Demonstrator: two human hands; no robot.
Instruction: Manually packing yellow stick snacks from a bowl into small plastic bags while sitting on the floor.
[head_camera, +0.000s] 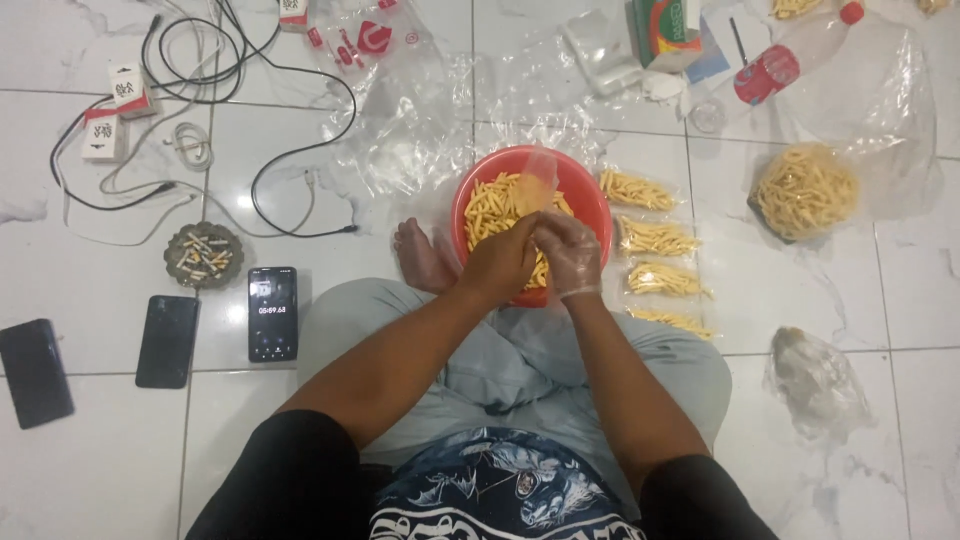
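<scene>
I sit cross-legged on a white tiled floor with a red bowl (585, 185) of yellow stick snacks in front of my legs. My left hand (500, 262), bare, holds a small clear plastic bag (535, 185) partly filled with the snacks, upright over the bowl. My right hand (570, 252) wears a thin clear glove and is closed against the left hand at the bag's mouth; I cannot tell what its fingers pinch. Both hands touch each other above the bowl's near rim.
Several filled small snack bags (655, 240) lie in a column right of the bowl. A larger bag of snacks (805, 190) and a crumpled bag (815, 380) lie further right. Left: three phones (272, 312), an ashtray (204, 255), cables (250, 110). Loose plastic sheets and a bottle (790, 55) lie behind.
</scene>
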